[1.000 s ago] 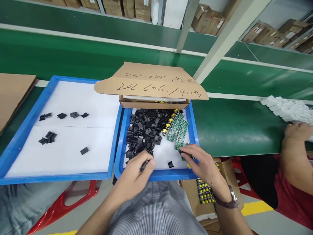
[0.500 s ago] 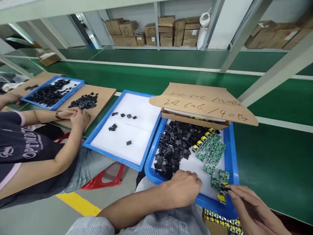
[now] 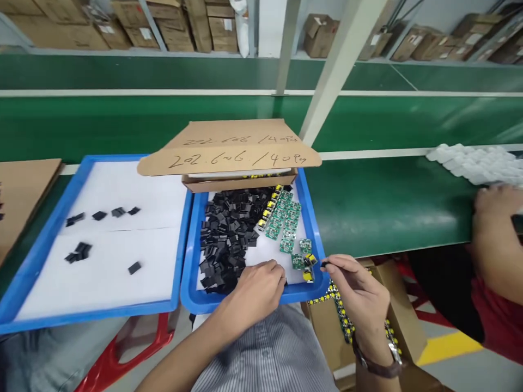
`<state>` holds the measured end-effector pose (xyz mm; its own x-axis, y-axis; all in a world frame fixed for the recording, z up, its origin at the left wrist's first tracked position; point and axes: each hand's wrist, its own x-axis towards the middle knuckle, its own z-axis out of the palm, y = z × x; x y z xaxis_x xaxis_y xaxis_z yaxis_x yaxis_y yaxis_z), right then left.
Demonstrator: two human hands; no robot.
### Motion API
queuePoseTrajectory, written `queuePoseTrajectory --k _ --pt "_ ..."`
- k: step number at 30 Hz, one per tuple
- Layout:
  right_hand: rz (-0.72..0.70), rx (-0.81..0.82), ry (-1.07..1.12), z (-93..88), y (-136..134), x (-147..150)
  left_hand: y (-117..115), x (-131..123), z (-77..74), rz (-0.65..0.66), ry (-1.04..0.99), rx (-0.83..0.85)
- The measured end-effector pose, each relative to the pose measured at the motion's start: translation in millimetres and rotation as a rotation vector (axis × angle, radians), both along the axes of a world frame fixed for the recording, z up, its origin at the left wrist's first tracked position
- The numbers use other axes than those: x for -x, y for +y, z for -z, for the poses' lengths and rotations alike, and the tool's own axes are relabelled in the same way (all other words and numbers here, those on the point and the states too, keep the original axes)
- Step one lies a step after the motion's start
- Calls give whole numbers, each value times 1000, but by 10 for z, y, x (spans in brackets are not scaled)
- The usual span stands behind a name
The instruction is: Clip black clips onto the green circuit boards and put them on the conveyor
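Observation:
My right hand (image 3: 359, 291) pinches a small black piece (image 3: 325, 264) between thumb and fingertips, over the right rim of a blue tray (image 3: 312, 218). Beside it in the tray are small green circuit boards (image 3: 305, 246) and boards with yellow components (image 3: 308, 276). My left hand (image 3: 261, 284) is closed at the tray's front edge, fingers curled under; a bit of black shows by its fingertips, but what it holds is hidden. A heap of flat black pieces (image 3: 229, 228) fills the tray's left part, left of rows of green boards (image 3: 284, 220).
A second blue tray (image 3: 182, 218) with a few black pieces adjoins on the left. An open cardboard box (image 3: 241, 183) with handwritten numbers sits across the tray's back. Below right is a carton (image 3: 327, 332) of yellow-topped boards. Another person's arm (image 3: 496, 234) is beside white parts (image 3: 482, 163).
The view has swung right, bringing another person's arm and white parts into sight. My right hand, with the black piece, has shifted from beside the yellow components out to the rim. My left hand stays closed.

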<state>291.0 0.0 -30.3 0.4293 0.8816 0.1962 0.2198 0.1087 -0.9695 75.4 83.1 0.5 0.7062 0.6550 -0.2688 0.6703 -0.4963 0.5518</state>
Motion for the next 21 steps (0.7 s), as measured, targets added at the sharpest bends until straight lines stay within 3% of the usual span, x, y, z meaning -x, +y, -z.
queuePoseTrajectory --k 7,11,17,21 --pt "-8 -23 -45 30 -62 -85 73 -169 92 6 -23 32" --pt "-26 -8 -48 52 -29 -64 72 -30 54 -64 -77 61" --pt "-8 36 83 26 98 61 94 393 -26 -348 -594 419" --pt "-51 28 139 -4 208 184 19 417 21 -517 -807 619"
